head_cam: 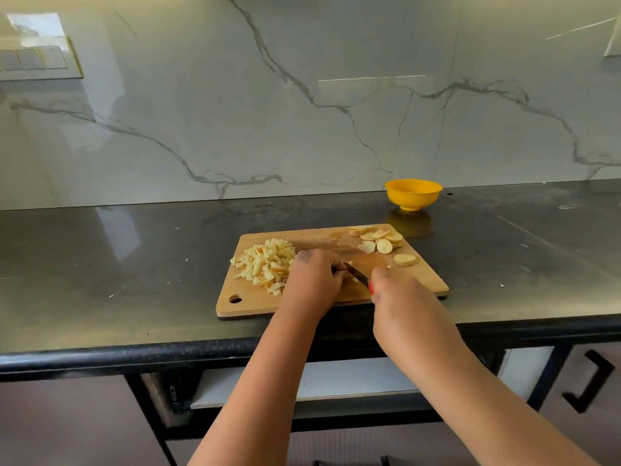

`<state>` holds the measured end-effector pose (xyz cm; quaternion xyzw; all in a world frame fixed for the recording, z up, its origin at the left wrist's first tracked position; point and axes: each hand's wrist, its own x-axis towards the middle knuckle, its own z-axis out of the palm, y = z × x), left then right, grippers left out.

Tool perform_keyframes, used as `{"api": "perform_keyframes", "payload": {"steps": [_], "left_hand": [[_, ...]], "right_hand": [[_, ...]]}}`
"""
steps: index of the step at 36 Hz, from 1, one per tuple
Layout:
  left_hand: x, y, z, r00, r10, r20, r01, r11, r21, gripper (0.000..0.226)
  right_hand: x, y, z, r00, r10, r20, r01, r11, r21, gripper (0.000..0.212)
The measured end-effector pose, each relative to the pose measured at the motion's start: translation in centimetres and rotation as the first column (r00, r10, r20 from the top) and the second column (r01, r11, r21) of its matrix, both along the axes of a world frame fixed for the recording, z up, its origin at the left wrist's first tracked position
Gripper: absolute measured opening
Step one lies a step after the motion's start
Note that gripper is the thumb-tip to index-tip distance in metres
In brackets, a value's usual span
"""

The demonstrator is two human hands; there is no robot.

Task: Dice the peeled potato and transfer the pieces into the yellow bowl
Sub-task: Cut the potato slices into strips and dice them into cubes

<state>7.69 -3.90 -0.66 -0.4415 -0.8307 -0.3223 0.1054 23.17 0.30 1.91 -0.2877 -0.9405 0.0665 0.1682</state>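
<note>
hands [316, 277] between diced pile [265, 264], slices [379, 242]

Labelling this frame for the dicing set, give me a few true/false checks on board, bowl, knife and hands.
1. The diced pile lies on the left part of the board. True.
2. The bowl sits on the board. False: it stands on the counter behind the board's far right corner.
3. The right hand holds the knife. True.
4. All the potato is already diced. False: round slices are uncut at the far right of the board.
5. The left hand is lifted clear of the board. False: it is down on the board beside the blade, fingers curled; what it holds is hidden.
</note>
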Motion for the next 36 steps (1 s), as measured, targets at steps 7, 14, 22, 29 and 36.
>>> {"api": "perform_keyframes", "payload": {"steps": [7, 14, 22, 29, 36], "left_hand": [[0.2, 0.0, 0.0, 1.000, -0.011, 0.027, 0.011, 1.000, 0.006, 0.014], [0.4, -0.5, 0.2, 0.999, 0.008, 0.033, -0.008, 1.000, 0.015, 0.014], [0.7, -0.9, 0.0, 1.000, 0.013, 0.001, -0.013, 0.994, 0.104, 0.015], [0.5, -0.8, -0.3, 0.998, 0.053, 0.024, -0.056, 0.989, 0.140, 0.011], [0.5, -0.6, -0.4, 0.998, 0.050, -0.028, -0.046, 0.989, 0.140, 0.009]], "right_hand": [[-0.3, 0.7, 0.2, 0.999, 0.023, 0.048, -0.021, 0.998, -0.053, 0.010], [2.6, 3.6, 2.0, 0.995, 0.071, -0.067, -0.080, 0.986, -0.143, 0.002], [1.3, 3.4, 0.9, 0.975, 0.102, -0.199, -0.125, 0.986, -0.108, 0.006], [0.4, 2.6, -0.5, 0.985, 0.117, -0.129, -0.125, 0.990, -0.060, 0.008], [-0.7, 1.2, -1.4, 0.994, 0.076, -0.077, -0.077, 0.997, -0.016, 0.014]]}}
